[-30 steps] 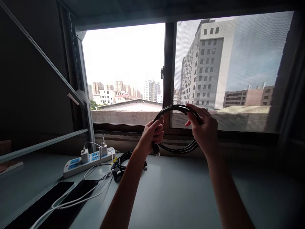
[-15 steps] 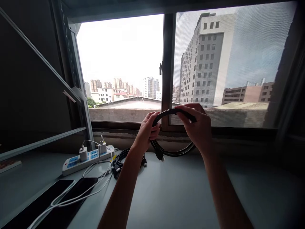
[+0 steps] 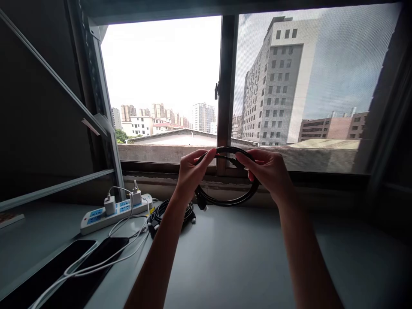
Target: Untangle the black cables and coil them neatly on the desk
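A black cable (image 3: 230, 202) is wound into a round coil and held up in front of the window, above the table. My left hand (image 3: 195, 169) pinches the coil at its upper left. On the upper right side, my right hand (image 3: 265, 167) is closed on the coil, thumb laid over it. One cable end with a dark plug (image 3: 201, 201) hangs at the coil's lower left. Near my right thumb shows another dark thick piece of the cable, partly hidden by the fingers.
Behind my left forearm, a second coil of black cable (image 3: 189, 213) lies on the grey table (image 3: 231, 257). A white power strip (image 3: 109, 220) with two chargers stands farther left. White cords (image 3: 96, 269) run across two dark flat devices (image 3: 48, 268). The window (image 3: 227, 86) is behind.
My right hand has shifted its grip lower, its thumb now toward me across the coil. My left hand and the coil have moved slightly left.
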{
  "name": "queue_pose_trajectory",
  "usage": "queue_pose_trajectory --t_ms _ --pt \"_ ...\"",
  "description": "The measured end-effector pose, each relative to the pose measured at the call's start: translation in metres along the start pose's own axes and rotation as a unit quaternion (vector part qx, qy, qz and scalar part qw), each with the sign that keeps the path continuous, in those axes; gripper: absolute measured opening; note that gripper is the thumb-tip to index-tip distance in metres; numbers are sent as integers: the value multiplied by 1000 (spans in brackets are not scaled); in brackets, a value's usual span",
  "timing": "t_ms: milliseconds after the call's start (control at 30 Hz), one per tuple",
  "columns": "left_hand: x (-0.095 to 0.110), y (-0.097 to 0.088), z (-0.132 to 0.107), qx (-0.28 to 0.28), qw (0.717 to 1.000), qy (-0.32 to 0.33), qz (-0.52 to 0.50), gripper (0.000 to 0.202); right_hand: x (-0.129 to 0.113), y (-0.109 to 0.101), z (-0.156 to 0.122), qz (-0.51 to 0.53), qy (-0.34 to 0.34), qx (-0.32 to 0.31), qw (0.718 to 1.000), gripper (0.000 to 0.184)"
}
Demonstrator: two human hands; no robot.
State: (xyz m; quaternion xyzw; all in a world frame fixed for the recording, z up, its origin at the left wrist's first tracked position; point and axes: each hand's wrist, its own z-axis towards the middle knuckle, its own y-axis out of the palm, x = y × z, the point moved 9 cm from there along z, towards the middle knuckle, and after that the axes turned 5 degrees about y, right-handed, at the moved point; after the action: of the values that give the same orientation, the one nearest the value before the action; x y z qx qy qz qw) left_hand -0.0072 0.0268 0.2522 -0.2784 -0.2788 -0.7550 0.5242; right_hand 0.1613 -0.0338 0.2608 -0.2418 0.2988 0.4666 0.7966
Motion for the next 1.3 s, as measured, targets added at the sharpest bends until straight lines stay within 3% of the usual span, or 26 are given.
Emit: queue_pose_trajectory --t_ms 133,267,333,433,533,633,700,833,967,1033,1100,1200,1300 --pt "-2 1 0 -34 999 -18 -10 30 7 17 -4 111 65 -111 985 34" --pt "-6 2 0 -38 999 -31 -20 35 8 22 -5 123 78 -139 980 36" --pt "-8 3 0 -39 998 -41 -36 27 2 19 -4 96 37 -122 987 39" --pt "-12 5 1 -42 994 -58 -83 31 -17 10 -4 -3 -84 -61 995 39" --pt "-22 5 2 -24 988 -87 -125 30 -33 12 -10 -110 -179 -22 977 38" --pt "-29 6 1 -2 984 -108 -139 35 -38 16 -14 -140 -206 -12 968 29" --pt "-31 9 -1 0 983 -112 -143 35 -39 11 -15 -153 -207 27 966 17" --pt "-29 31 -7 -61 973 -127 -184 35 -32 -5 -11 -226 -192 127 947 15" --pt "-31 39 -9 -87 973 -124 -176 24 -4 -14 2 -193 -170 162 953 14" --pt "-41 34 -7 -93 985 -119 -83 18 20 -19 10 -166 -120 183 961 13" --pt "-63 29 -7 -124 982 -135 54 15 53 -21 19 -170 -17 175 970 16" --pt "-111 15 -8 -159 933 -186 262 18 100 -14 24 -191 128 87 969 23" --pt "-150 2 -8 -144 909 -204 332 25 136 -4 20 -210 211 -6 955 26"
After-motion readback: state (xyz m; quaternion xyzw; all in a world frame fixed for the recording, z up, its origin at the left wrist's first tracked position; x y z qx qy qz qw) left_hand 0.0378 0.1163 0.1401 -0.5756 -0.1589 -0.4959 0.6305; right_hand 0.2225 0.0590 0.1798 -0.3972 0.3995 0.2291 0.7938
